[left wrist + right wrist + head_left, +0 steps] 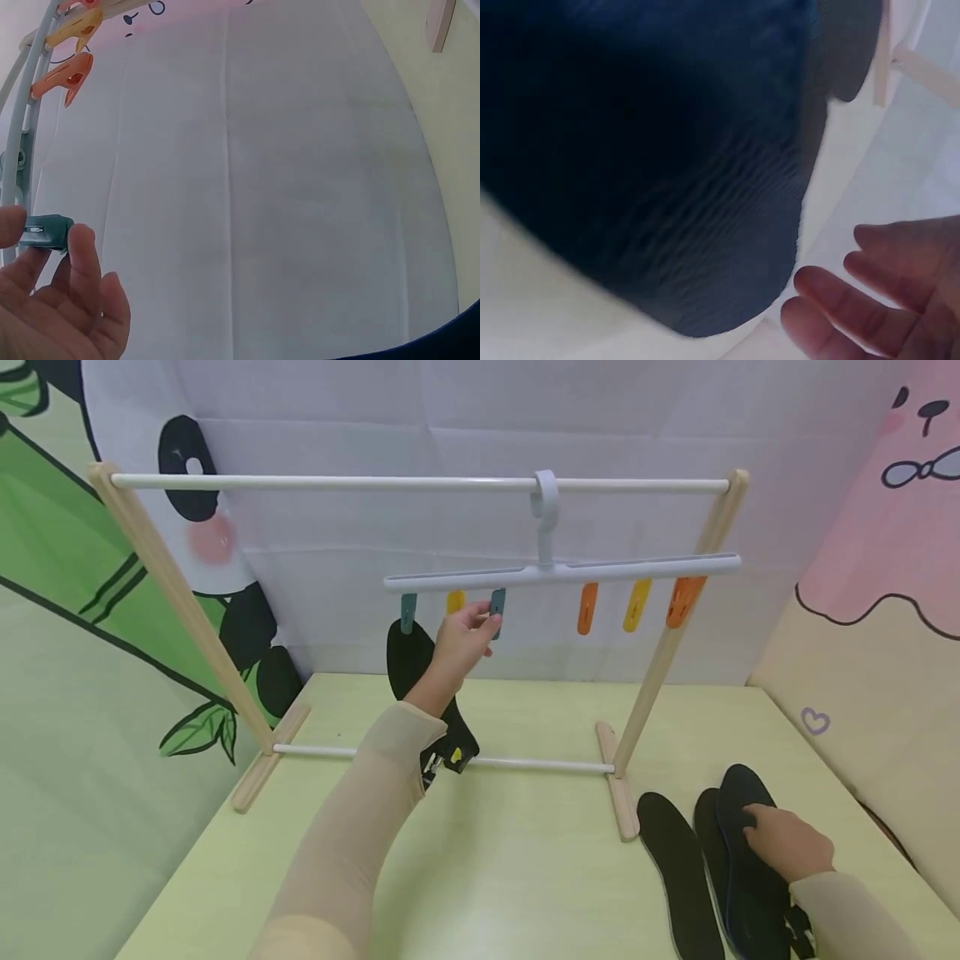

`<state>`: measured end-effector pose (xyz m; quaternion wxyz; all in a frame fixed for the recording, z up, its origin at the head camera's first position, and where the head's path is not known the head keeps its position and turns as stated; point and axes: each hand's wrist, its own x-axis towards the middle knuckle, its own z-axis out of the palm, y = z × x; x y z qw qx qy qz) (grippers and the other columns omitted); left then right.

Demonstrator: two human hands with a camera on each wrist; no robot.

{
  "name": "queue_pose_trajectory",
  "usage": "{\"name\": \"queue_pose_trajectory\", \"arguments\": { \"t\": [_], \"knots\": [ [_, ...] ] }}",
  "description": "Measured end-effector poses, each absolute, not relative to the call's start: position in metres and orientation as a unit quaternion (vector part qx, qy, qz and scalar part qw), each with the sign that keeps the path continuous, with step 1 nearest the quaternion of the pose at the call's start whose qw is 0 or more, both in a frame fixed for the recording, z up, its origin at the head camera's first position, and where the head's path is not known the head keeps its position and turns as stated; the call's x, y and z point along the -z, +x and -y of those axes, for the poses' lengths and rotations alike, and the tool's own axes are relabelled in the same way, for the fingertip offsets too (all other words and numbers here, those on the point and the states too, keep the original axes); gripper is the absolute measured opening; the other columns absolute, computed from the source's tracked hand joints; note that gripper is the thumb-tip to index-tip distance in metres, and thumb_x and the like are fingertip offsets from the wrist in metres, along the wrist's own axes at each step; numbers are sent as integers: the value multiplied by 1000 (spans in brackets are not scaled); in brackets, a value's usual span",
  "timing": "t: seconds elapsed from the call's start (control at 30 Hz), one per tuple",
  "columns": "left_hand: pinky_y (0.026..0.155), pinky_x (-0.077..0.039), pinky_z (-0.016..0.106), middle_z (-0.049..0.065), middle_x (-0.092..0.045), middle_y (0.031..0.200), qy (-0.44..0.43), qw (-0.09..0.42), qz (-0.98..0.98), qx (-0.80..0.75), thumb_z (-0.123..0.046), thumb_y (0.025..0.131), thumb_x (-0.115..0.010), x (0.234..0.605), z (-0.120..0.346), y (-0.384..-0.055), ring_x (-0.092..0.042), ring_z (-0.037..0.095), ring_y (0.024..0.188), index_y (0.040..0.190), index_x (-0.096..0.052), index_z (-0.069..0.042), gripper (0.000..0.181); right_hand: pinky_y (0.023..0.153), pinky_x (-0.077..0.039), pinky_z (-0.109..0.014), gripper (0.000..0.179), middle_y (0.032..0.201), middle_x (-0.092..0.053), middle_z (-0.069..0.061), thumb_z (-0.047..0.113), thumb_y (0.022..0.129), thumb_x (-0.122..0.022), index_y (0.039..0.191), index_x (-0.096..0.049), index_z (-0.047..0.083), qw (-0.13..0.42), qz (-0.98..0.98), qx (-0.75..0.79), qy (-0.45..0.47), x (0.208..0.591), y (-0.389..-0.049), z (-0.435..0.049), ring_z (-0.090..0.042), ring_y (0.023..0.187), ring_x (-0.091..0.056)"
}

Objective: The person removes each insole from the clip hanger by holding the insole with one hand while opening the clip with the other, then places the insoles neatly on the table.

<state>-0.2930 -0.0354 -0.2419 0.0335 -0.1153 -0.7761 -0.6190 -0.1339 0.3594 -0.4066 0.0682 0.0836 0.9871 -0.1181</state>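
In the head view my left hand [459, 652] pinches a teal clothespin [497, 603] that hangs from the white hanger [547, 574]. The left wrist view shows the thumb and fingers around this teal clothespin [46, 232]. Another teal clothespin [408, 612], further left, holds a black shoe insole [408, 656], partly hidden behind my left forearm. My right hand [791, 843] is at the upper of two overlapping dark insoles [742, 783] on the table. Its fingers are spread and relaxed beside the insole's rounded end [727, 300] in the right wrist view.
The hanger hooks over the white top bar [337, 483] of a wooden-legged rack [656, 685]. Yellow and orange clothespins [587, 608] hang along it. A separate black insole [675, 860] lies beside the rack's right foot [618, 785] on the pale table [525, 860].
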Motion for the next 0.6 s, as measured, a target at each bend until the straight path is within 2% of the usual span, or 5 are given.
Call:
{"name": "queue_pose_trajectory", "arguments": {
  "t": [0.23, 0.37, 0.6],
  "knots": [
    [85, -46, 35, 17, -61, 122, -116, 24, 781, 613, -19, 99, -54, 245, 39, -297, -51, 18, 69, 135, -52, -3, 39, 55, -48, -45, 28, 93, -67, -23, 9, 89, -59, 113, -63, -6, -8, -991, 130, 39, 405, -138, -337, -33, 73, -64],
    [89, -45, 40, 17, -60, 122, -117, 14, 785, 608, -20, 99, -54, 250, 40, -300, -51, 19, 72, 136, -51, -4, 40, 51, -45, -39, 26, 86, -68, -16, 8, 91, -57, 111, -64, -5, -12, -990, 138, 35, 408, -137, -334, -24, 66, -62],
    [77, -44, 32, 16, -60, 124, -136, 33, 793, 593, -19, 100, -53, 251, 41, -303, -56, 29, 80, 138, -51, -5, 41, 49, -38, -34, 26, 75, -65, -4, 8, 92, -54, 113, -63, -6, -21, -988, 148, 33, 403, -140, -334, -15, 57, -52]
  ]
}}
